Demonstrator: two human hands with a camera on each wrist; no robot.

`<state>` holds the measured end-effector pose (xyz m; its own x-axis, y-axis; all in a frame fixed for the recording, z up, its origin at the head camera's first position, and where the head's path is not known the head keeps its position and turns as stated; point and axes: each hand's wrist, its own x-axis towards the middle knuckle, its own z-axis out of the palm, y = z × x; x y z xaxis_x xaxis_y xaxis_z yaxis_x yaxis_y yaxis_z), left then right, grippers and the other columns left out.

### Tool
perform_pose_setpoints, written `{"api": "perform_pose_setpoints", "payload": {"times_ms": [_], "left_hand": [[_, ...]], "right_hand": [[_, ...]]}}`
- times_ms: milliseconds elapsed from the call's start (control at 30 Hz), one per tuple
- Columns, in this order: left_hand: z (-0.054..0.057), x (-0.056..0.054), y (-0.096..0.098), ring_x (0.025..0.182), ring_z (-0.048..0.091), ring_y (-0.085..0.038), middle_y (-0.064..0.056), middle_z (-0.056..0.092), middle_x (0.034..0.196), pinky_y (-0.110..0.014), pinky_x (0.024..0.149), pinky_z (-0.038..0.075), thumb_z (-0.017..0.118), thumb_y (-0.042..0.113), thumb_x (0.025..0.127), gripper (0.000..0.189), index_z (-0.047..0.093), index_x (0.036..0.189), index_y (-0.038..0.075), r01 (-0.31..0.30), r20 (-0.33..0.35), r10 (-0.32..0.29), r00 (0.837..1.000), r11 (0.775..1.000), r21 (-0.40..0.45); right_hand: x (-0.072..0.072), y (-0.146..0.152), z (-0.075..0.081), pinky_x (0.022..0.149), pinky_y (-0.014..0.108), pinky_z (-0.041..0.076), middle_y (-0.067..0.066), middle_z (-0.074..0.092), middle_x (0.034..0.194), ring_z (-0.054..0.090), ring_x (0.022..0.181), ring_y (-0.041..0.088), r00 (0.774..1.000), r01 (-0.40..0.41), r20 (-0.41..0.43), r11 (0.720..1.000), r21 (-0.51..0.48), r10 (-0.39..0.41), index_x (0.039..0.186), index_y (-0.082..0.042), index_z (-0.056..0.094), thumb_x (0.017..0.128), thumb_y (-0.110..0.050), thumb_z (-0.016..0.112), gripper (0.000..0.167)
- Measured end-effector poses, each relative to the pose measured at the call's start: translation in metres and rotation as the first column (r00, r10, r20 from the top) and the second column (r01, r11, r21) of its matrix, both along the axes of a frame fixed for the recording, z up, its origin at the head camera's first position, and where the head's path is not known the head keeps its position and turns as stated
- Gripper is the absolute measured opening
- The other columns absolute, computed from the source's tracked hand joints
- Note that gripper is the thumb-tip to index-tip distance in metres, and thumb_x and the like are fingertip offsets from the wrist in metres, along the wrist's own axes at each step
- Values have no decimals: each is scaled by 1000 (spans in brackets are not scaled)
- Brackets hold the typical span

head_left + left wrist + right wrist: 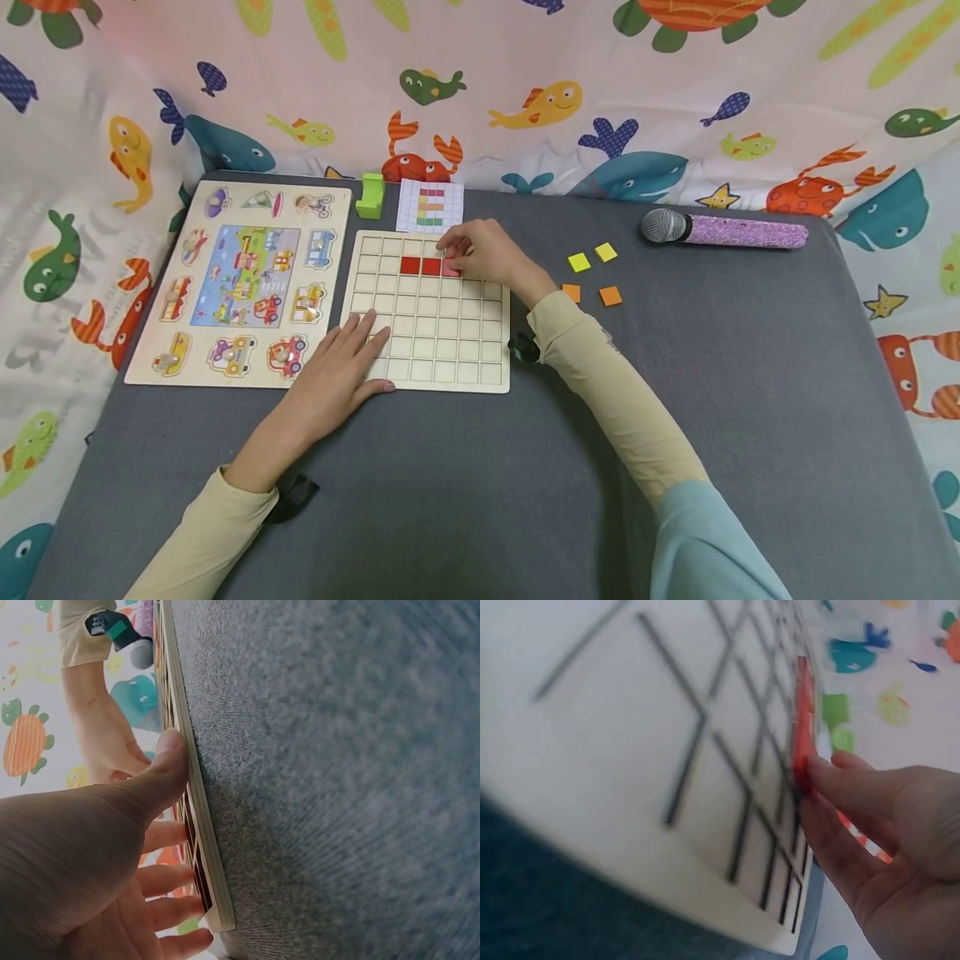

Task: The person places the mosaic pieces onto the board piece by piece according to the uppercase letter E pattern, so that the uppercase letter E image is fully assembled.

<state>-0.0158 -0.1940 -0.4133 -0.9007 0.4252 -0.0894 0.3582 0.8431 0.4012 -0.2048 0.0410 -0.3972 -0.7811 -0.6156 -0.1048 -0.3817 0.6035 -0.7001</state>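
Observation:
A wooden grid board (442,371) lies on the table, with two red square tiles (421,266) side by side in its upper rows. My right hand (483,254) reaches over the board and pinches a third tile (450,268), pinkish red, at the right end of that pair. The right wrist view shows its thumb and finger at the end of the red tile row (803,712). My left hand (333,367) rests with spread fingers on the board's lower left corner; in the left wrist view its thumb (171,754) lies along the board's edge.
A vehicle puzzle board (176,373) lies left of the grid. Behind stand a green block piece (371,196) and a card with a colored-square pattern (431,206). Right of the grid are yellow tiles (578,262), orange tiles (611,296) and a glittery microphone (742,232).

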Motion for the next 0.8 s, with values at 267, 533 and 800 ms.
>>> {"api": "perform_pose_setpoints", "payload": {"times_ms": [267, 533, 800], "left_hand": [[3, 3, 0, 147, 15, -43, -24, 21, 159, -57, 116, 16, 66, 35, 93, 71, 39, 148, -2, -8, -8, 8, 1000, 1000, -11], [2, 0, 2, 146, 16, -43, -24, 21, 158, -58, 116, 15, 68, 33, 92, 72, 39, 148, -2, -6, -6, 6, 1000, 1000, 9], [2, 2, 1, 147, 15, -42, -24, 21, 159, -56, 117, 15, 67, 34, 93, 72, 38, 148, -2, -6, -8, 6, 1000, 1000, 9]], "right_hand": [[4, -1, 2, 81, 31, 51, 7, 70, 101, 62, 91, 19, 1000, -22, 2, 999, 31, 22, 114, -5, 71, 92, -4, 66, 22], [-5, 30, 18, 90, 34, 51, 9, 69, 107, 63, 100, 21, 997, -73, 33, 996, 44, 71, 121, -3, 68, 93, -9, 68, 28], [-11, 95, 29, 96, 41, 49, 18, 66, 117, 61, 109, 31, 1000, 11, 0, 991, 132, -11, 124, 1, 64, 90, 4, 67, 34]]}}
